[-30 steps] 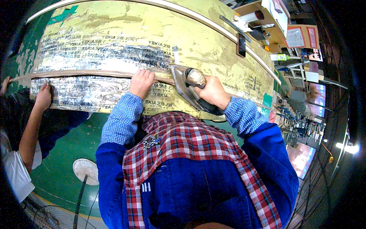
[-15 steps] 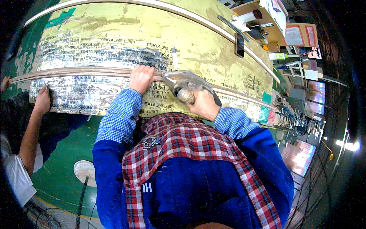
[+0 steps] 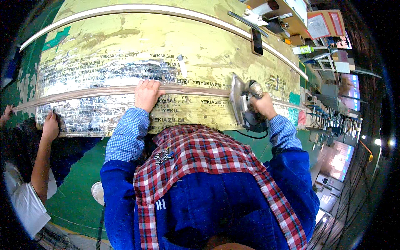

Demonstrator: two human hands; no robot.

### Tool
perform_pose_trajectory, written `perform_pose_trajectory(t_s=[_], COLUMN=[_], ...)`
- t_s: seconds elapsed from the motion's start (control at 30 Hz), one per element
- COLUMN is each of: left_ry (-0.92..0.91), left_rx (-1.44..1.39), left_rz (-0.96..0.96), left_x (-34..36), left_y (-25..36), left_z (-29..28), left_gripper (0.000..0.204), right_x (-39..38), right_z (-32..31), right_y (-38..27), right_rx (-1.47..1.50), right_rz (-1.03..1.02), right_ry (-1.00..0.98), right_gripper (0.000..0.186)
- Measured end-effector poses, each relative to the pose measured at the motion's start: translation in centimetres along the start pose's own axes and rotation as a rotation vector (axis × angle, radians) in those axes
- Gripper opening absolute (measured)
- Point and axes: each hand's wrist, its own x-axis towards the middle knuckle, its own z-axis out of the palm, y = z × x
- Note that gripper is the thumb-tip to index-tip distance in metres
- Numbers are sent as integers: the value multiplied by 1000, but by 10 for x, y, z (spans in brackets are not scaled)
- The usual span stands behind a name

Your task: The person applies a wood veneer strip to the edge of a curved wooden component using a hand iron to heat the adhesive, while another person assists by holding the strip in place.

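Note:
A long brown wood strip runs across the yellow, print-covered table. My left hand is closed over the strip near its middle, fingers curled over the far edge. To the right, my right hand grips the handle of what looks like an electric iron, with a silver plate and a black rear end. The iron is tipped on its side at the strip, its tip pointing away from me; whether the plate touches the strip I cannot tell. A black cord hangs behind it.
At the left, a co-worker's hand rests on the table's near edge, and another hand is at the strip's far left end. A white-edged strip lies farther back, near a phone. Boxes and papers stand at the right.
My right hand has moved the iron rightward along the strip, away from my left hand, and turned it more upright. My left hand stays on the strip.

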Motion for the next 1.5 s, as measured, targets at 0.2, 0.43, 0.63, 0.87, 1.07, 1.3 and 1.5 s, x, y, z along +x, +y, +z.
perform_pose_trajectory(t_s=[0.2, 0.43, 0.63, 0.87, 1.07, 1.3, 1.5], left_ry=[-4, 33, 31, 23, -27, -144, -261], left_rx=[45, 18, 0, -24, -26, -25, -27], left_rz=[-13, 7, 28, 23, 5, -62, -78], left_x=[-7, -8, -5, 0, 4, 13, 23], left_y=[4, 3, 0, -3, -4, -3, -6], left_z=[2, 1, 4, 2, 1, -6, -8], left_gripper=[30, 28, 29, 28, 28, 31, 34], right_x=[-11, -36, -48, -57, -65, -59, -52], right_z=[23, 64, 98, 113, 117, 114, 101], right_y=[-35, -115, -128, -123, -121, -118, -118], right_rx=[-51, -113, -91, -161, -307, -387, -533], right_rz=[-123, -243, -347, -506, -423, -486, -525], right_ry=[-31, -37, -14, 104, 42, 28, -109], right_gripper=[29, 31, 32, 33, 40, 46, 55])
